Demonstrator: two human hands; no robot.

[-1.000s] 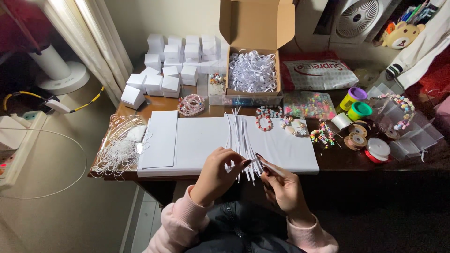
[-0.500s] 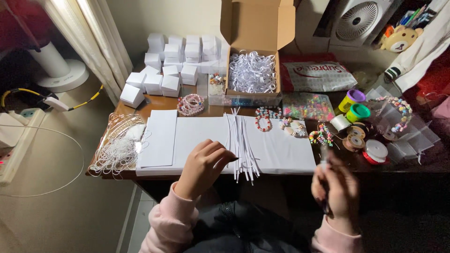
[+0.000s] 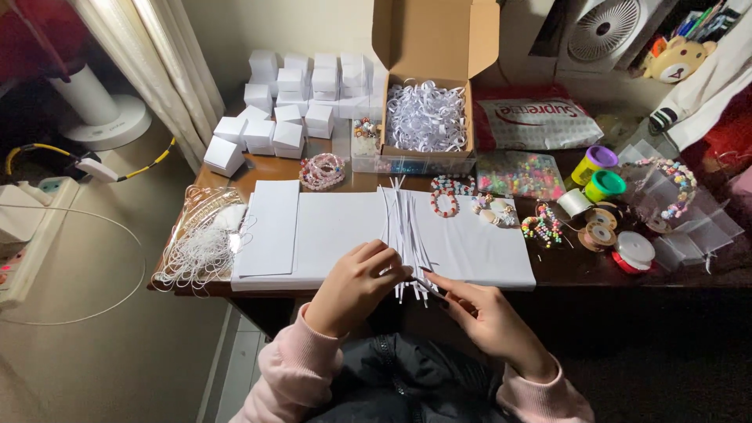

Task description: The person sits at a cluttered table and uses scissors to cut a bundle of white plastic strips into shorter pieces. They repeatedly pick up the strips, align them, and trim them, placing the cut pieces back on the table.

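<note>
Cluttered desk [image 3: 564, 270], cardboard box [image 3: 429, 86] of paper loops, hands pinching white strips [image 3: 403, 235].

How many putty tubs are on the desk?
2: a purple-lidded tub right of the bead bag, and a green-lidded tub just in front of it.

— What is being handled at the white sheet [image 3: 478, 243]?
— A bundle of white paper strips [image 3: 403, 235] is lain across it; the near ends are pinched by the left hand [image 3: 356, 286] and right hand [image 3: 486, 313].
— And beyond the sheet?
— An open cardboard box [image 3: 431, 78] of curled strips is seen, with small white boxes [image 3: 290, 94] stacked left of it.
</note>
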